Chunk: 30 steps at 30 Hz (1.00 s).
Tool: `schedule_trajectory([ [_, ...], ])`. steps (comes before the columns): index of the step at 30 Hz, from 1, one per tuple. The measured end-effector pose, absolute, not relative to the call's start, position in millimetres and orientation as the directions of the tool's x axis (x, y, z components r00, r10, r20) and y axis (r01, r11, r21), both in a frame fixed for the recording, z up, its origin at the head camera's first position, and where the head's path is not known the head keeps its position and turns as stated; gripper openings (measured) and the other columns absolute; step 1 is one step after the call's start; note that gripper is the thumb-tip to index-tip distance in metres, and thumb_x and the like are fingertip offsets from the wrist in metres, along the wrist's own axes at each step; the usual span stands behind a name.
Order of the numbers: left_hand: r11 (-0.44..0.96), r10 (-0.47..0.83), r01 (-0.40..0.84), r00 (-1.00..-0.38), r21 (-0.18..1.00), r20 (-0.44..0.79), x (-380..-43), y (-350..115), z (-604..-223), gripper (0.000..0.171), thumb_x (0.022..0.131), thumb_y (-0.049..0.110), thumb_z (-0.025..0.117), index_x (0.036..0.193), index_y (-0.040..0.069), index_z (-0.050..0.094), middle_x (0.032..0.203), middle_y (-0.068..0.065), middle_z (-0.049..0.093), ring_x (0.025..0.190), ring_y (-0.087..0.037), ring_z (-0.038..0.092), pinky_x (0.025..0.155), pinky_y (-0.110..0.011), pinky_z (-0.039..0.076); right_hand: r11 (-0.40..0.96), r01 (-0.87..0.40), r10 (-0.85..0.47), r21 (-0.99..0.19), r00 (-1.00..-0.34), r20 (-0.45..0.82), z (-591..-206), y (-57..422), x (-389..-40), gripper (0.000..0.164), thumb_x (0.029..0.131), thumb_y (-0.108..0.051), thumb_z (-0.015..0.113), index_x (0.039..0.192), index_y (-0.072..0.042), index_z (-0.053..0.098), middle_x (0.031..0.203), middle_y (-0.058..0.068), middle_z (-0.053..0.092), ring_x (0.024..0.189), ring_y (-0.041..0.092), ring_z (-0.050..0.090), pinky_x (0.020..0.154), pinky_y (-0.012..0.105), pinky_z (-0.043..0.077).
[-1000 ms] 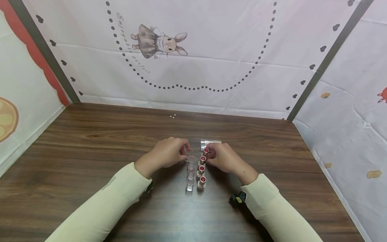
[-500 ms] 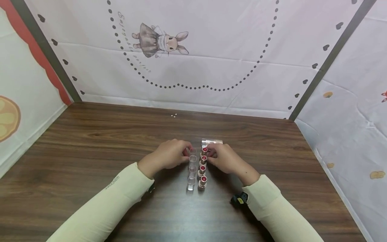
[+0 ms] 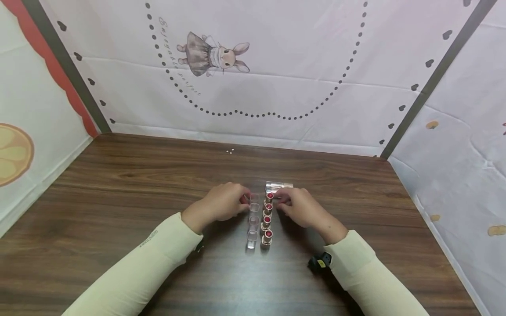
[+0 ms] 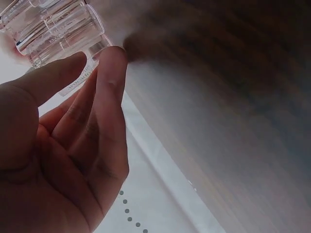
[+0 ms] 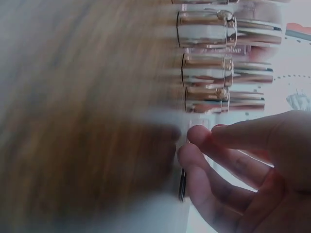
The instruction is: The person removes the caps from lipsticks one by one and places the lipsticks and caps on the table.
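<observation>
Two inward-facing hands [image 3: 224,202] [image 3: 301,208], seemingly relaxed

We see four uncapped lipsticks [image 3: 266,225] — deep red tips, shiny rose-gold cases — standing upright in a row on the tabletop [image 3: 158,175], with four clear caps [image 3: 253,222] in a parallel row just left.

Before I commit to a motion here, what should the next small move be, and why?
Probably have the right hand pick up the tube lying behind the rows: its fingers are nearby and appear to grip nothing. Four uncapped lipsticks and four clear caps stand in side-by-side rows, while that tube lies on its side.
</observation>
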<state>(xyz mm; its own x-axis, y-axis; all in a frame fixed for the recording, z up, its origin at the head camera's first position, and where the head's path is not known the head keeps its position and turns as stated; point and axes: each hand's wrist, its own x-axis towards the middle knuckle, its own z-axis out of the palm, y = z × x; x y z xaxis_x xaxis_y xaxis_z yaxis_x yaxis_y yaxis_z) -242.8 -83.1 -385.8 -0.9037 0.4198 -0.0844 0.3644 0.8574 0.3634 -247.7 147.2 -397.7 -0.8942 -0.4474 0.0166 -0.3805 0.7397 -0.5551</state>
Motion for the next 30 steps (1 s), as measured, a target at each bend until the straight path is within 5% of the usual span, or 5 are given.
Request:
schedule_trajectory([
  [15,0.874,0.393,0.337,-0.914,0.349,-0.103,-237.3,-85.8,-386.4,0.03,0.094,0.026,0.07,0.122,0.014,0.071,0.1,0.002,0.075,0.073,-0.008,0.062,0.072,-0.037,0.053,0.817,-0.43,-0.385,-0.384,-0.903,0.191,-394.4,167.8,-254.6,0.016,0.086,-0.011,0.074,0.102,-0.008,0.074,0.091,0.006,0.073,0.081,0.018,0.069,0.074,0.037,0.055],
  [25,0.866,0.393,0.324,-0.912,0.381,-0.116,-235.6,-86.5,-386.7,0.031,0.096,0.024,0.067,0.125,0.014,0.069,0.086,0.007,0.072,0.057,-0.004,0.06,0.077,-0.039,0.053,0.868,-0.392,-0.364,-0.303,-0.92,0.147,-391.3,163.0,-254.3,0.024,0.085,-0.015,0.077,0.109,-0.013,0.074,0.094,0.007,0.069,0.085,0.02,0.065,0.073,0.042,0.053],
  [30,0.868,0.391,0.331,-0.915,0.369,-0.099,-233.7,-86.4,-386.5,0.031,0.096,0.026,0.067,0.125,0.016,0.07,0.1,0.005,0.075,0.069,-0.005,0.063,0.08,-0.042,0.054,0.876,-0.383,-0.361,-0.292,-0.924,0.129,-392.4,162.4,-253.4,0.023,0.085,-0.015,0.078,0.107,-0.014,0.073,0.098,0.009,0.067,0.088,0.022,0.066,0.072,0.043,0.054],
])
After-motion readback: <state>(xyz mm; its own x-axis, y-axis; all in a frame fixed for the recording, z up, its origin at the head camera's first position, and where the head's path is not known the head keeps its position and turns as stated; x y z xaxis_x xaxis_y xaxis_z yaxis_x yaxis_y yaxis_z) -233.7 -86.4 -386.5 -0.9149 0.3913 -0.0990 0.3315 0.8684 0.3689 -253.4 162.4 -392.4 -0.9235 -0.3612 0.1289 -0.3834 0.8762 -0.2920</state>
